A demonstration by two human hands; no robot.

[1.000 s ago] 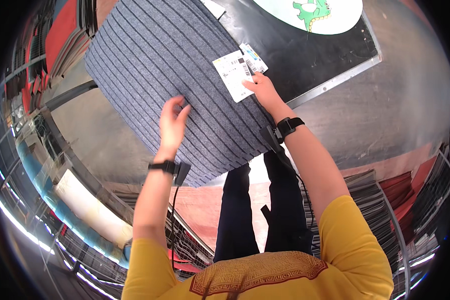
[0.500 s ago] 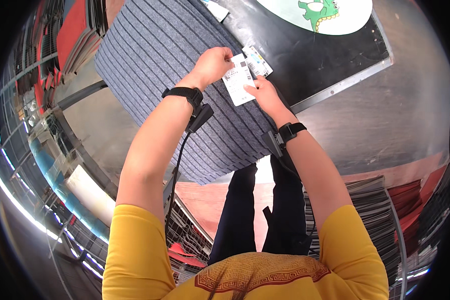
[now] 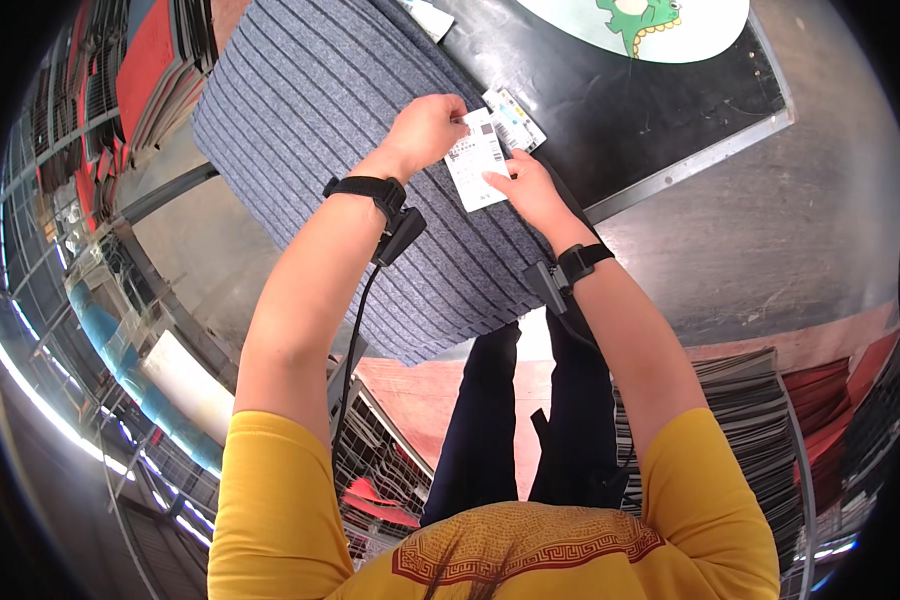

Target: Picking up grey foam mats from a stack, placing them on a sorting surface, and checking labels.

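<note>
A grey mat with dark stripes (image 3: pixel 320 140) lies in front of me on the table. Over its right edge is a white printed label (image 3: pixel 473 178). My left hand (image 3: pixel 425 132) pinches its upper left edge with closed fingers. The thumb of my right hand (image 3: pixel 532 192) presses on the label's right side, the fingers beneath it out of sight. Just beyond, a second printed label or packet (image 3: pixel 515 122) with coloured marks rests partly behind the first. Each wrist wears a black strap with a small device.
A black panel with a metal edge (image 3: pixel 660 130) lies right of the mat, bearing a pale round mat with a green cartoon dinosaur (image 3: pixel 690 40). Another white label (image 3: pixel 430 18) sits at the far edge. Stacked dark sheets (image 3: pixel 730 440) stand lower right; red and dark mats (image 3: pixel 150 65) upper left.
The view has shifted slightly. My right thumb has slid a little to the left on the label; both hands otherwise keep their hold.
</note>
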